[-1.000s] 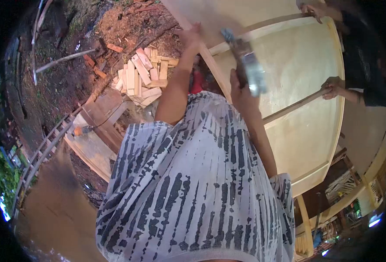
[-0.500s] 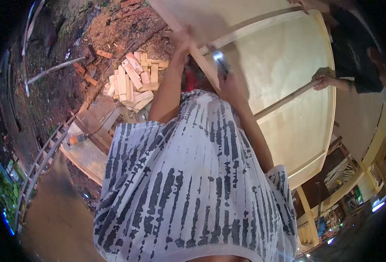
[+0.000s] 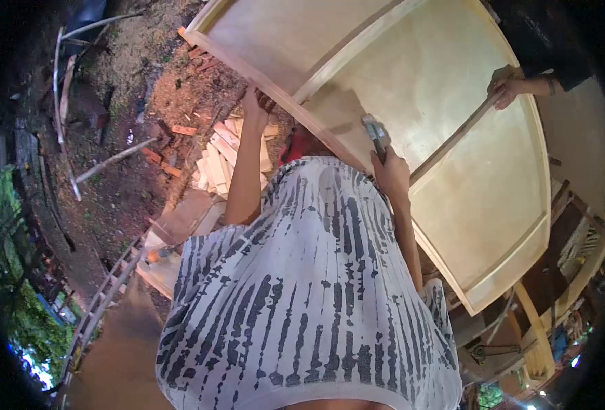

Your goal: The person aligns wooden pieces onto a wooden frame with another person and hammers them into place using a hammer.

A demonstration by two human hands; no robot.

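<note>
A large pale plywood panel [image 3: 453, 75] with a wooden frame [image 3: 275, 93] and cross battens spreads in front of me. My left hand [image 3: 254, 108] is at the near rail of this frame, fingers curled against its outer edge. In my right hand [image 3: 393, 176] is a hammer [image 3: 378, 137], gripped by its dark handle with the metal head pointing up over the panel. Across the panel, another person's hands [image 3: 507, 89] hold the end of a wooden batten [image 3: 453, 140] that runs toward my right hand.
Cut wood blocks [image 3: 215, 164] lie piled on the ground beyond my left arm, near sawdust [image 3: 169, 92] and reddish offcuts. An orange tool [image 3: 155, 255] rests on a board at the left. Curved wooden pieces [image 3: 535, 328] stand at lower right.
The framed panel has shifted and turned in view, its near left corner now showing. My left hand appears lower and farther left; the hammer has moved right, away from the near rail.
</note>
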